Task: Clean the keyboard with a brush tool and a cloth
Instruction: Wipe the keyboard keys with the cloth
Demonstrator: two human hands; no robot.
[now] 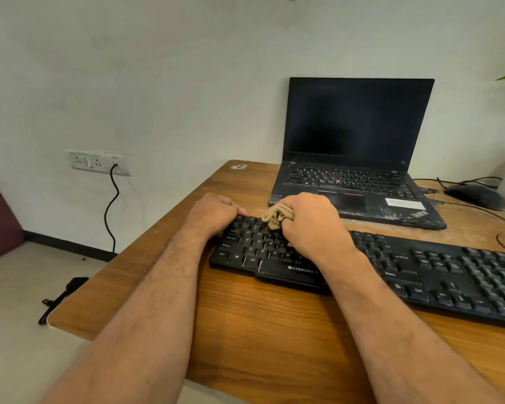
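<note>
A: Left side first?
B: Left hand (213, 212), fingers curled, grip on the far left corner of the keyboard (420, 266), forearm reaching in low over the worktop (260, 330).
A: And the cloth?
B: Tan cloth (274, 217), bunched, sticking out of the right hand (309, 221); grip closed round it, knuckles up, pressed onto the keys just right of the left hand.
A: Further right?
B: Open laptop (356, 147) behind the keyboard, dark screen. Mouse (475, 195) at the far right. Brush: can't tell.
</note>
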